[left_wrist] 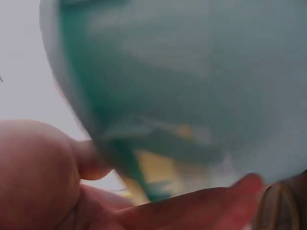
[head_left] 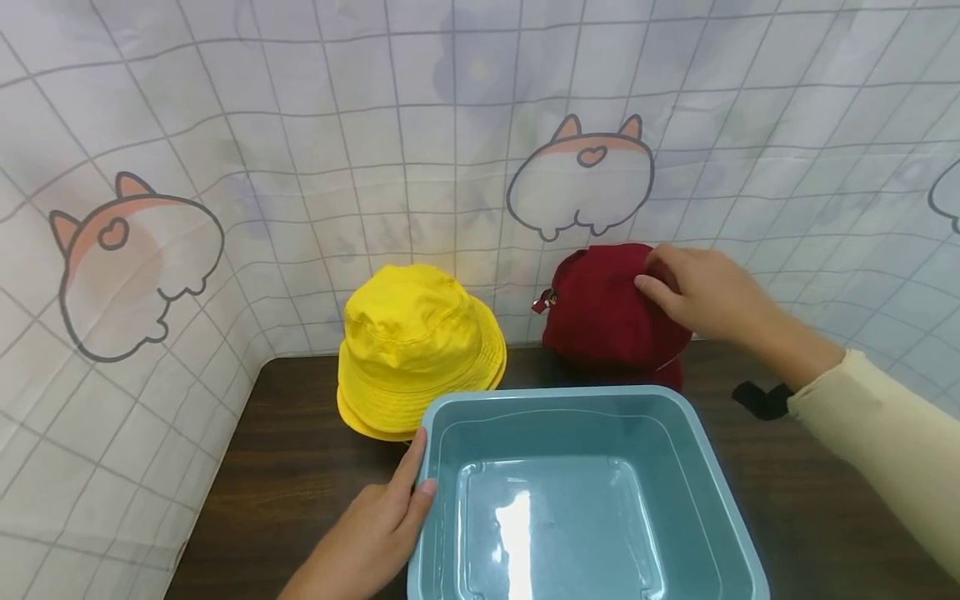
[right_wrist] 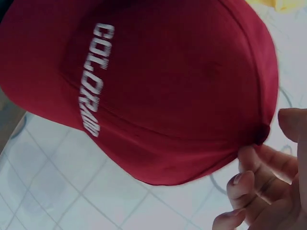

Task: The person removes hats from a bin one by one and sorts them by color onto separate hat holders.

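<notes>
A red baseball cap (head_left: 607, 308) is at the back of the table against the wall cloth. My right hand (head_left: 705, 292) holds it at the top of the crown, thumb on the near side. White lettering shows on the cap's front in the right wrist view, where the fingertips (right_wrist: 247, 155) meet the crown by its top button. In front stands a blue-green plastic basin (head_left: 555, 393) with nothing in it. My left hand (head_left: 367, 529) grips its left rim. The left wrist view shows the basin wall (left_wrist: 201, 72) blurred and close.
Left of the cap sits a yellow bucket hat (head_left: 416, 346), possibly stacked, partly behind the basin's corner. A white gridded cloth (head_left: 345, 125) with cartoon corgi prints hangs round the dark wooden table (head_left: 300, 467). Beside the right forearm is a small black object (head_left: 761, 400).
</notes>
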Demonstrator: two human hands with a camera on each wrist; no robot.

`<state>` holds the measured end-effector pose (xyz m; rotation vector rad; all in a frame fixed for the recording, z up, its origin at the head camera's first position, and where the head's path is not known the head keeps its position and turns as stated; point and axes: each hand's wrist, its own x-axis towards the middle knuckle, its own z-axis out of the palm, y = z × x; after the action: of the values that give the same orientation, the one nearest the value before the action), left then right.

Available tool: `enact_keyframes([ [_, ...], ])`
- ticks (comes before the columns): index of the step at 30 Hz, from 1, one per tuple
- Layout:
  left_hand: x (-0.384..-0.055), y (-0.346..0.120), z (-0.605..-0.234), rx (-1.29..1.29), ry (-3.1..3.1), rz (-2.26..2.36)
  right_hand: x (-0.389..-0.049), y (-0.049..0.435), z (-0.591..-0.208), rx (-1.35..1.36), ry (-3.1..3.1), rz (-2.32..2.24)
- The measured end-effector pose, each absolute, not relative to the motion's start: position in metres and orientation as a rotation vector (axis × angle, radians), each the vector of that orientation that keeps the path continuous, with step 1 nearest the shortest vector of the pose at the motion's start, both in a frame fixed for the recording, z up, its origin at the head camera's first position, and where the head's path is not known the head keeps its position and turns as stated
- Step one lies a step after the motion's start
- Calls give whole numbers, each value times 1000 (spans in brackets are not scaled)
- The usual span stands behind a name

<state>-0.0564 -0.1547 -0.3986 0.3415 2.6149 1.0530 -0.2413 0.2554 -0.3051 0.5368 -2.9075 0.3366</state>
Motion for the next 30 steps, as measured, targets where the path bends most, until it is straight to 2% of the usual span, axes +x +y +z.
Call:
enact_keyframes([
  [9,-84,-149,-338,499,2875,658,-233,277,-285,337,-2866,511],
  [18,-143,-129,-283,780,2844,839,-226,314,-293,38,-2907,888],
  [24,-185,-103,-270,720,2796,912,-227,341,-315,-45,-2989,1260],
  [30,-224,-73,-273,591,2729,976,-227,366,-354,-92,-3019,1624],
])
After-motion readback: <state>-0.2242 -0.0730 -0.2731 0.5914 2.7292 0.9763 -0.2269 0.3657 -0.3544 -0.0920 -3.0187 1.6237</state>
